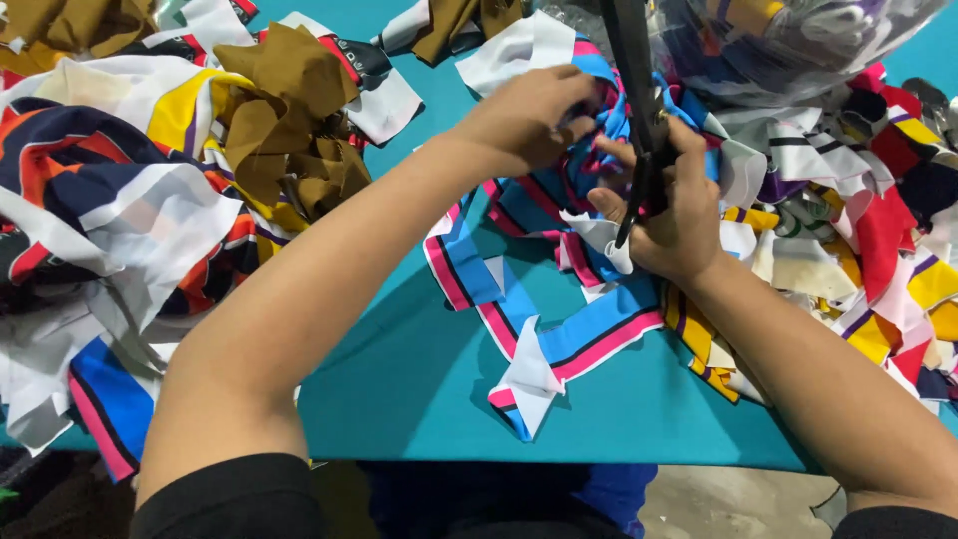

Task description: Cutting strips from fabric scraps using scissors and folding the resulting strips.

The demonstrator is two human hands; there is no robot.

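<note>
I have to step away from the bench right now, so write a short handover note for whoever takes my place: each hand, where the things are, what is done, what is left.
Left hand: gripping the bunched end of the blue, pink and white striped fabric strip.
Right hand: closed round the black scissors, blades pointing away over the bunch.
Things: strip trails toward the near edge of the teal table. Brown scraps and a striped pile to the left, mixed coloured scraps to the right, a clear plastic bag behind.
Done: many loose pieces lie around.
Left: this strip is still in hand; whether the blades are on the cloth cannot be seen.
</note>
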